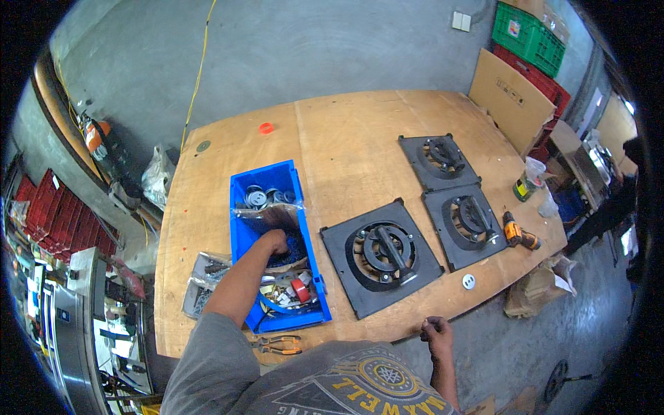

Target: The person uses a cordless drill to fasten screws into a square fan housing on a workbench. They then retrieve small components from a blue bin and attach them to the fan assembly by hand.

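Observation:
My left hand [275, 241] reaches down into the middle section of a long blue plastic bin [236, 228], over small dark parts [296, 243]. Its fingers are hidden. Round metal discs [261, 198] fill the bin's far section; the near one holds mixed small hardware and a red roll [300, 290]. My right hand [437, 330] hangs by the table's front edge, fingers curled together; whether anything is inside cannot be seen. Between the bin and two similar panels lies a square black panel [346, 290] with a round ring and a bar-shaped fitting [391, 252].
Two more black panels [443, 181] sit to the right, beside an orange-and-black cordless drill [515, 232] and a can [526, 185]. Orange-handled pliers [280, 344] lie at the near edge. Plastic bags of screws [200, 283] touch the bin's left. Farther back is an orange ring [266, 128].

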Motion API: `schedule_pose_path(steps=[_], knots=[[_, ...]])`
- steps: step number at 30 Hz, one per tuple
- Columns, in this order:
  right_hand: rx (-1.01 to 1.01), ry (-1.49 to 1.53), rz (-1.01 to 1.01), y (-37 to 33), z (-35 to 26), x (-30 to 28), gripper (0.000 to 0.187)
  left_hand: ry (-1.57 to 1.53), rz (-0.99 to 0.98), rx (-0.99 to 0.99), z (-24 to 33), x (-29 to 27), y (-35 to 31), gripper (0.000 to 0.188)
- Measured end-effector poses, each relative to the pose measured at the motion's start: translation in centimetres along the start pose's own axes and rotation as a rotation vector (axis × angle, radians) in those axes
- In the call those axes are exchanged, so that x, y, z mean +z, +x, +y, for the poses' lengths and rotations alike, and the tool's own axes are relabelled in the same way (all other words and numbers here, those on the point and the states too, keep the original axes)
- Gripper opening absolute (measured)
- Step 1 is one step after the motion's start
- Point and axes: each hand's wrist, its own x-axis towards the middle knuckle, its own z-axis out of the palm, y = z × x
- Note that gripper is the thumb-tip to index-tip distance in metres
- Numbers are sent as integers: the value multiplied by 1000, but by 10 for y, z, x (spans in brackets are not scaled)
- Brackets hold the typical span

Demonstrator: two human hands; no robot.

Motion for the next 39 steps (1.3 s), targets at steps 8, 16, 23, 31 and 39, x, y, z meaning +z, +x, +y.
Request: schedule_pose_path(steps=[8,16,23,31,39], knots=[[-15,-51,-35,1,2,-1,21,-67,72,-68,-21,23,23,27],[-1,-32,11,-3,7,-3,19,-9,61,-90,-22,5,17,28],[-1,-16,6,-5,11,-6,20,-59,173,-70,20,-16,-24,33],[-23,-60,7,-7,4,-3,20,-81,109,-113,9,8,0,32],[-22,-100,-16,-5,7,-3,18,-10,38,-90,-22,27,46,33]])
